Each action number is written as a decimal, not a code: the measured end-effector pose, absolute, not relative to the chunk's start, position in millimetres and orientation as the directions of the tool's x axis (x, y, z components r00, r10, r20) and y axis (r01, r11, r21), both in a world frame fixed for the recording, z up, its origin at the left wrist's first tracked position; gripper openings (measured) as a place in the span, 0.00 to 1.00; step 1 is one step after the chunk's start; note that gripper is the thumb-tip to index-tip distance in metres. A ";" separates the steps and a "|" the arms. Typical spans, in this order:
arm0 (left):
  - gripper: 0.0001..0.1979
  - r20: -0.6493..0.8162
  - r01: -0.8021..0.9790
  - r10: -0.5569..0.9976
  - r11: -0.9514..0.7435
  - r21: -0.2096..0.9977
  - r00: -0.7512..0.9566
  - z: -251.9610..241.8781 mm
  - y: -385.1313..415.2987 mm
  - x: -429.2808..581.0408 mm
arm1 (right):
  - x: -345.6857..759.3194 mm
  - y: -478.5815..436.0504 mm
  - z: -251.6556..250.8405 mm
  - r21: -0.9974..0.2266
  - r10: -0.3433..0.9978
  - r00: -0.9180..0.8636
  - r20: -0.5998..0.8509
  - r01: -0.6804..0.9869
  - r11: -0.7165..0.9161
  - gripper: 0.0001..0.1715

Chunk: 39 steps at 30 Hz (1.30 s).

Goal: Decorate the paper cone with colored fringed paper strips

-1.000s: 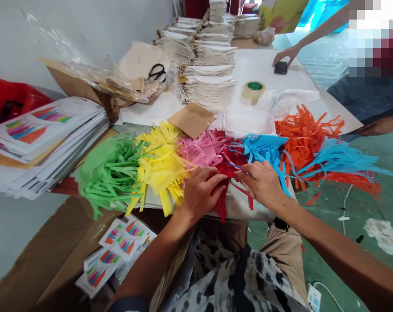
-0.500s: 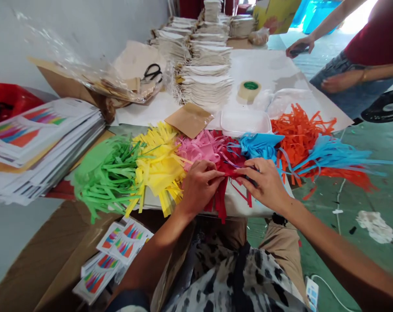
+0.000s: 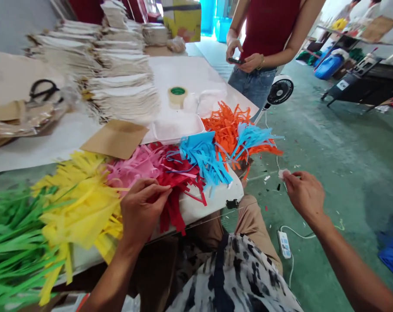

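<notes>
- Stacks of cream cloth bags (image 3: pixel 118 73), 11 o'clock, on the white table (image 3: pixel 180 73)
- Black-handled scissors (image 3: pixel 44 89), 10 o'clock
- Brown cardboard square (image 3: pixel 115 138), 11 o'clock
- Roll of tape (image 3: pixel 177 96), green core, 12 o'clock
- White plastic tub (image 3: pixel 178 128), 12 o'clock
- Co-worker in a red top (image 3: pixel 264 30), 1 o'clock, holding a phone (image 3: pixel 235 60)
- Small black fan (image 3: pixel 280 90), 1 o'clock
- Blue drum (image 3: pixel 329 67), 2 o'clock, far off
- White power strip (image 3: pixel 284 244), 5 o'clock, on the green floor (image 3: pixel 355 143)

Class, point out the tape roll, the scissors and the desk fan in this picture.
Tape roll (image 3: pixel 178 91): head view, on its green core.
Scissors (image 3: pixel 43 81): head view, on a black handle.
Desk fan (image 3: pixel 280 91): head view, on its black grille.
</notes>
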<state>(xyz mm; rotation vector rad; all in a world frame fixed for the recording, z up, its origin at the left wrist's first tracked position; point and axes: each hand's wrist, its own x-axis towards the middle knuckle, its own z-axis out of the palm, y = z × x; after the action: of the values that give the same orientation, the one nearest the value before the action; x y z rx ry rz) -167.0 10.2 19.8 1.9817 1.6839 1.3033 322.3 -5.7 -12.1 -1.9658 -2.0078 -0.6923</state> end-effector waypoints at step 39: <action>0.04 0.346 0.360 0.907 -0.248 0.899 -0.239 27.1 3.5 -173.9 | 18.5 92.3 77.2 -0.604 0.686 -0.573 0.449 0.371 0.705 0.05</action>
<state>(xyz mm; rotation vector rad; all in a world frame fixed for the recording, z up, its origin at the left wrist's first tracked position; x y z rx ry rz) -173.9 3.5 27.1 1.5396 1.5289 1.5054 18.5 92.3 77.2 -0.8008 -2.2255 0.5946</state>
